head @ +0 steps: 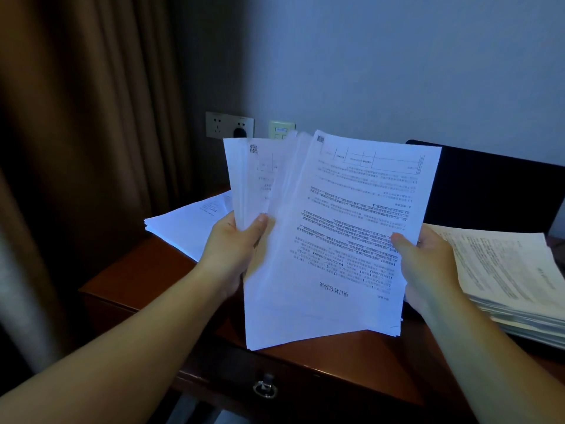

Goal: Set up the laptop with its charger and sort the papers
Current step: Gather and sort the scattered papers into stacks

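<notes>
Left hand (234, 240): a thin white sheaf of printed sheets (244, 179) is pinched at its lower edge, thumb in front, fingers hidden behind. Right hand (425, 261): a thicker bundle of white printed pages (345, 240) is gripped at its right edge, thumb on the face. Both bundles are held upright, long axis vertical, text upside down, the right one overlapping the left.

Behind the left grip, a flat white paper stack (183, 224) is laid on the reddish-brown wooden desk (137, 270). Right of the right grip, a tall stack of printed papers (513, 286) is seen. Beyond, a dark open laptop screen (495, 191) is partly hidden by the pages. Above the sheets, a wall socket panel (229, 125) is mounted.
</notes>
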The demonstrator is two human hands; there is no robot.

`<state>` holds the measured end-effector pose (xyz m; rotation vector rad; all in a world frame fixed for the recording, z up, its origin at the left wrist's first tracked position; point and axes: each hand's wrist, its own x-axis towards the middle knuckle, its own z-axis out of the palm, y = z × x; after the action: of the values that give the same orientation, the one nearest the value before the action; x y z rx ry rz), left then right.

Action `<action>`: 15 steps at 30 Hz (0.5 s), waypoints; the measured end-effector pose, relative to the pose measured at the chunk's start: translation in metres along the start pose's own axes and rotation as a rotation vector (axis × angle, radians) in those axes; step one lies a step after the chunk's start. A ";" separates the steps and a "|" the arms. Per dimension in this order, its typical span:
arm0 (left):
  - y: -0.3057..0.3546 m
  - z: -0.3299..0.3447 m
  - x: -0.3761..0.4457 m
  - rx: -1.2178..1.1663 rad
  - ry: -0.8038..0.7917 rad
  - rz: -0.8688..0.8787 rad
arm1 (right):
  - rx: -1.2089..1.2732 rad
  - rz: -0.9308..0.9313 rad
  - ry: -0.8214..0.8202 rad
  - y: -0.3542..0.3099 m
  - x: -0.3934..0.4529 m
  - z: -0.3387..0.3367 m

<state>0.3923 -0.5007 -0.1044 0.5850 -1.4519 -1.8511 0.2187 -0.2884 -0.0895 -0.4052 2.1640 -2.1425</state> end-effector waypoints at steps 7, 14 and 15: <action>-0.002 -0.002 0.002 0.046 -0.089 -0.051 | 0.007 -0.023 -0.037 0.001 0.003 0.001; -0.017 -0.001 -0.001 0.113 -0.144 -0.264 | -0.013 -0.014 -0.064 0.000 0.002 -0.003; -0.019 -0.001 -0.001 0.133 -0.133 -0.275 | -0.035 -0.020 -0.051 0.001 0.002 -0.004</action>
<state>0.3886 -0.4986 -0.1234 0.7719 -1.6606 -2.0479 0.2157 -0.2847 -0.0896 -0.4810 2.1822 -2.0830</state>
